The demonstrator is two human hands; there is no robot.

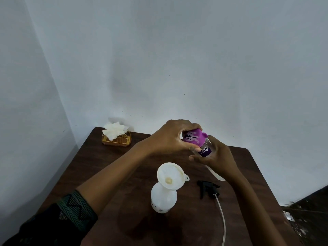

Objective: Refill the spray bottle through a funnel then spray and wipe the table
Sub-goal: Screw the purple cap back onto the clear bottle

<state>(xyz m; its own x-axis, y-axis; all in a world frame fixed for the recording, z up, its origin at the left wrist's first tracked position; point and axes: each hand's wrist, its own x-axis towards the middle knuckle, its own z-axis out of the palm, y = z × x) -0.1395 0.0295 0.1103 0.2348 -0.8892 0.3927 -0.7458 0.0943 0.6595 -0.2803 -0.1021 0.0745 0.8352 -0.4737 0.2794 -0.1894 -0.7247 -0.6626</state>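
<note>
A white spray bottle [163, 199] stands upright near the middle of the dark wooden table [110, 167], with a white funnel [171, 175] seated in its neck. Its black trigger head [208, 189] lies on the table to the right, its thin dip tube [221, 215] trailing toward me. Above the table's far part I hold a clear water bottle [205, 150] with a purple label. My left hand [170, 139] is closed around its purple cap [194, 136]. My right hand [215, 157] grips the bottle's body from below.
A gold wire holder [116, 139] with white tissues [114, 131] sits at the table's far left corner, near the pale walls. A white strip [215, 174] lies under my right wrist. Dark floor with debris [298, 221] shows at the right.
</note>
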